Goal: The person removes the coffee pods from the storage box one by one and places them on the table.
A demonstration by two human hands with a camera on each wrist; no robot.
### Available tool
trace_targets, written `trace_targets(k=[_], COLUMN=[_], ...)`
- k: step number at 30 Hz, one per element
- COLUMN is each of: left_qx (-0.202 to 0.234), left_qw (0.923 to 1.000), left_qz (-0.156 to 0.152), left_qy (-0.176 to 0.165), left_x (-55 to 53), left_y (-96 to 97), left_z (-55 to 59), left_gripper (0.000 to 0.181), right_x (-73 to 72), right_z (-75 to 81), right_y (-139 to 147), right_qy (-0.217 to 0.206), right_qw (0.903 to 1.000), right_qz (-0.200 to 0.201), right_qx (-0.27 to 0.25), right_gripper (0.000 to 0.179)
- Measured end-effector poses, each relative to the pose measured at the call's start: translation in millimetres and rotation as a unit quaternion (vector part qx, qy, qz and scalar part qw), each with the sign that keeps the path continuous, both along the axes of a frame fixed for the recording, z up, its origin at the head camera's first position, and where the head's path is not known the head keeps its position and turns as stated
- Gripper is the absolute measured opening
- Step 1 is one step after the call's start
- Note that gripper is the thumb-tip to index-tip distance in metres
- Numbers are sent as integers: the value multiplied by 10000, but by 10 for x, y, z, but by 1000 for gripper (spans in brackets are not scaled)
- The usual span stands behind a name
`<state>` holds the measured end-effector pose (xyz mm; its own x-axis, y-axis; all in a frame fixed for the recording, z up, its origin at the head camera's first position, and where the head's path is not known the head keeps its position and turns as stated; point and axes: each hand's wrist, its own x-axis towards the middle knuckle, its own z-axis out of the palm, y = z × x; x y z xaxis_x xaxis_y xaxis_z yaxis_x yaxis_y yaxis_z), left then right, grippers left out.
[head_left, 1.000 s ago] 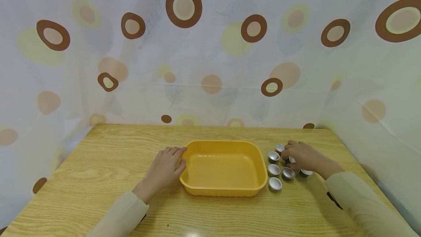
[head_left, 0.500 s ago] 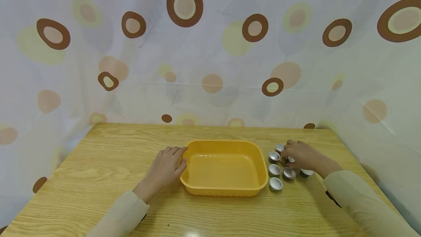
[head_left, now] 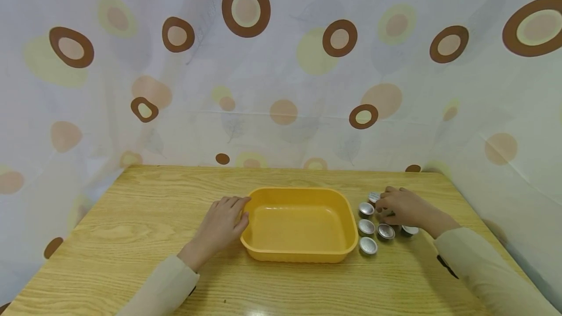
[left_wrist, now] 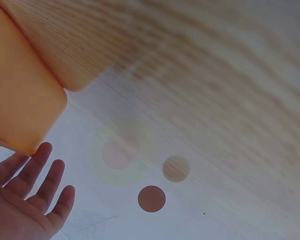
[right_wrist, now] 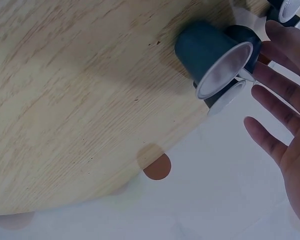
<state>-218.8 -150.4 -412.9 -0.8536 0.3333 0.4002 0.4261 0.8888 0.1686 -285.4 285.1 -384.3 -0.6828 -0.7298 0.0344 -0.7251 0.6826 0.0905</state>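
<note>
A yellow rectangular plastic tray (head_left: 298, 252) sits on the wooden table. At its left side rests my left hand (head_left: 221, 219), thumb and fingertips at the rim. The left wrist view shows the fingers (left_wrist: 52, 175) spread and nearly straight, one tip at the tray's edge (left_wrist: 30, 151). To the right, my right hand (head_left: 404, 207) reaches down among several coffee capsules (head_left: 366, 227) with silver lids. Its thumb and fingers come around one capsule mostly hidden beneath; whether they pinch it I cannot tell. A teal capsule (right_wrist: 205, 55) lies beside the fingertips in the right wrist view.
More capsules stand close by, including one at the front (head_left: 368, 246) near the tray's right wall and one by the right wrist (head_left: 410, 230). Behind the wooden table (head_left: 175, 184) hangs a patterned cloth (head_left: 281, 87), which also closes both sides.
The silver lid under my right hand shows less than before. Both hands and the tray stay nearly where they were; the head view shifts slightly.
</note>
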Motion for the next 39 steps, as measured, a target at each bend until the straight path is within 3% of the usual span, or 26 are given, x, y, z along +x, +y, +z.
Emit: trace_targets(k=[11, 23, 39], left_qx=[-5, -15, -17], left_qw=[10000, 10000, 9999], left_qz=[23, -10, -4], left_qy=[27, 83, 121], left_x=[11, 17, 19], left_y=[0, -1, 3], left_z=[6, 15, 15], left_gripper=[35, 35, 35], right_x=[33, 17, 44], right_z=[52, -54, -40], right_y=[83, 101, 62], right_qy=[-24, 298, 226], right_qw=[9999, 9994, 9997], right_qz=[-150, -13, -26], right_qx=[10, 148, 35], right_gripper=[19, 23, 25])
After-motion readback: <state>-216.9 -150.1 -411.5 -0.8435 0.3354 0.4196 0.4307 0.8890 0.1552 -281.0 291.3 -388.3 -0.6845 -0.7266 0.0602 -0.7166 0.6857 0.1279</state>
